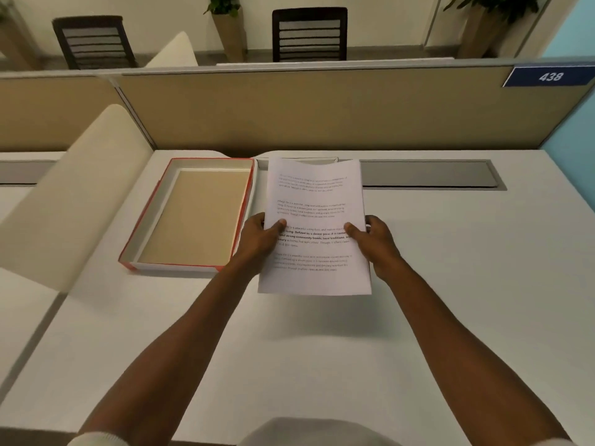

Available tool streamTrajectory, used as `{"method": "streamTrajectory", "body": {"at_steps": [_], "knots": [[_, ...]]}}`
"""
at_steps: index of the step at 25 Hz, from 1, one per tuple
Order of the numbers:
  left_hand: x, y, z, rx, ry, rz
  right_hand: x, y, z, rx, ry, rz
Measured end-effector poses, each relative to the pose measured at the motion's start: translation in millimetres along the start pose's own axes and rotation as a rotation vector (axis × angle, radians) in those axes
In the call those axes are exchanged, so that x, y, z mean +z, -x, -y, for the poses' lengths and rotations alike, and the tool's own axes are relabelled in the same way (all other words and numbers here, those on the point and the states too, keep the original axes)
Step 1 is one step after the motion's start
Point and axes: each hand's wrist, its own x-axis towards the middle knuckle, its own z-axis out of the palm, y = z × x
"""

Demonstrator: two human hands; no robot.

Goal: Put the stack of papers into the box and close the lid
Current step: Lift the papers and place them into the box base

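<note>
At the white desk (450, 284), a person holds a stack of papers (314, 201) up off the surface with both hands, just to the right of an open box (151, 217). The left hand (257, 239) grips the stack's left edge and the right hand (375, 243) its right edge, each with the thumb pressed on the printed top sheet and the other fingers hidden behind the paper. How many sheets the stack holds cannot be made out from this side. Four blocks of print run down the top sheet; most of it is too blurred to read, though the bold lines show "Defined by a slower pace" and "strong community bonds, local traditions".

One box sits there, red outside with a tan bottom, nothing in it. A lid cannot be picked out with certainty; a pale edge (296, 160) peeks from behind the top of the papers, mostly covered. Beyond the tan partition (322, 114), two dark chairs, one (93, 41) on the left and one (309, 33) near the middle, are partly cut off by it. A blue tag (549, 77) on the partition reads "438".
</note>
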Motion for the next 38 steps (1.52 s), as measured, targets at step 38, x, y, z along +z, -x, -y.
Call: {"method": "streamTrajectory", "body": {"at_steps": [38], "knots": [[4.6,-155.3,54.3,0.294,-0.824,0.019,130.7,-98.3,-13.6,-0.116,0.512,-0.272]]}}
